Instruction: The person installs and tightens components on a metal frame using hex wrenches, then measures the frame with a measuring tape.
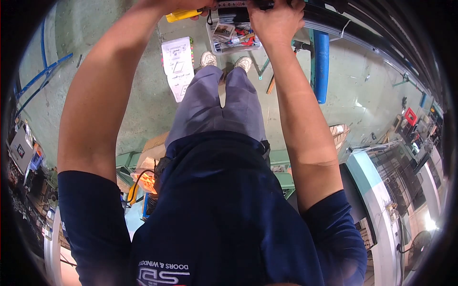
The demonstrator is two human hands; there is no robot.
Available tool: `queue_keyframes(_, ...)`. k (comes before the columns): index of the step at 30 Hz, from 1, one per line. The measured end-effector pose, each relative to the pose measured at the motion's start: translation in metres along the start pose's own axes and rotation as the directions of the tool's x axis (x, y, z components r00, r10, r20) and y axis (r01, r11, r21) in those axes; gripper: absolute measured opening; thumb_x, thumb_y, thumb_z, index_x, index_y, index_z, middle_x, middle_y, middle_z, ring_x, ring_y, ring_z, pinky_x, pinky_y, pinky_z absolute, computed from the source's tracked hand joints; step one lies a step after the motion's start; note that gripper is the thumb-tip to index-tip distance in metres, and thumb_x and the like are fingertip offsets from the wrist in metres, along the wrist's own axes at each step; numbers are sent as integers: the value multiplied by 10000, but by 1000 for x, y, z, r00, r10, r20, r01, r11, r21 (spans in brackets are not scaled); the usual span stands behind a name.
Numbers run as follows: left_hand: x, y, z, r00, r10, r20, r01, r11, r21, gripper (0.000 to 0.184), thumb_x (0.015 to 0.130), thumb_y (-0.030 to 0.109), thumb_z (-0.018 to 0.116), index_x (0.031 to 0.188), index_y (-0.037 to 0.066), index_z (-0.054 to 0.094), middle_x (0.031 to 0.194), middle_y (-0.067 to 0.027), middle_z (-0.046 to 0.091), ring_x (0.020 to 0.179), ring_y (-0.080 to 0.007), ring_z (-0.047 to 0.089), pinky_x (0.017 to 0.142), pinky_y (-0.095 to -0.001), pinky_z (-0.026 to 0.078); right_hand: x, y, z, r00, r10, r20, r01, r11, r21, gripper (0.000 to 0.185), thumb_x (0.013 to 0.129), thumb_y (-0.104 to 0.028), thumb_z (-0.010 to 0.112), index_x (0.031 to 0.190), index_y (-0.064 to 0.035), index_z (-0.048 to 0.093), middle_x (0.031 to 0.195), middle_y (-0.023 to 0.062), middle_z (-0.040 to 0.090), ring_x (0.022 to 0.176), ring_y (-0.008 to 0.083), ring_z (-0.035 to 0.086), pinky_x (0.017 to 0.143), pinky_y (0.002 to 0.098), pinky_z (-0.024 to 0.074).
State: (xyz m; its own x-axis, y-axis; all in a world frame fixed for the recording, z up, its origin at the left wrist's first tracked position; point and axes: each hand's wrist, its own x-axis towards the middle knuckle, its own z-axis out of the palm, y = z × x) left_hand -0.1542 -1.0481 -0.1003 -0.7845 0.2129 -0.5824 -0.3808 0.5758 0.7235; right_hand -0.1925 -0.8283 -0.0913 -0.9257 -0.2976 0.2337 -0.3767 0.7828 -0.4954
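At the top edge, my left hand (200, 5) is partly cut off by the frame, its fingers closed around a yellow tape measure (183, 16). The tape's numbered blade (231, 4) runs out to the right along a long black profile (234, 15). My right hand (277, 20) has its fingers curled at the blade's far end, over the black profile. Some of its fingertips are out of frame. Below the profile, a clear plastic bin (217, 46) holds several hand tools.
A printed instruction sheet (177, 66) lies on the floor left of my shoes. A blue padded tube (321, 66) stands right of my right forearm. Blue bars (50, 69) rest on the left floor. Behind me are green metal supports (282, 180) and an orange-filled container (147, 180).
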Motion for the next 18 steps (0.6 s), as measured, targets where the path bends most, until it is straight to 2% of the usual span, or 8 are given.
queue_keyframes(4, -3, 5, -1, 998, -57, 4, 57, 997, -58, 196, 857, 132, 567, 919, 23, 717, 773, -103, 699, 695, -196, 645, 625, -347, 520, 0, -3, -3, 1000, 9, 4, -9, 1000, 9, 310, 662, -222, 837, 887, -107, 658, 1031, 202, 608, 1082, 428, 527, 888, 553, 436)
queue_keyframes(7, -7, 8, -4, 1000, 20, 14, -20, 1000, -18, 193, 854, 143, 579, 921, 27, 718, 774, -99, 698, 693, -192, 639, 629, -344, 518, 1, -3, -3, 999, -16, -42, 17, 1000, 11, 302, 663, -215, 836, 879, -106, 656, 986, 188, 618, 1078, 422, 528, 882, 552, 436)
queue_keyframes(9, -12, 20, -3, 993, -118, -23, 119, 992, 29, 192, 858, 157, 589, 917, 25, 716, 769, -93, 695, 697, -188, 633, 637, -342, 516, 2, -3, -4, 1000, -12, 18, 11, 999, 38, 294, 665, -214, 837, 869, -107, 656, 964, 178, 623, 1076, 421, 530, 881, 549, 436)
queue_keyframes(15, -4, 4, -3, 993, -117, 34, 120, 989, -83, 193, 881, 165, 589, 946, 28, 709, 793, -79, 692, 724, -185, 633, 638, -349, 517, 2, -3, -4, 1000, 4, 14, -4, 1000, 23, 291, 674, -228, 831, 884, -109, 669, 1011, 193, 635, 1093, 435, 535, 894, 553, 444)
queue_keyframes(18, -9, 13, -4, 991, -131, 22, 132, 989, -66, 190, 895, 168, 587, 964, 36, 705, 801, -77, 686, 728, -184, 631, 639, -350, 521, 1, -3, -4, 1000, 21, 18, -21, 1000, 9, 298, 674, -232, 829, 896, -111, 673, 1025, 207, 633, 1102, 440, 534, 898, 557, 446)
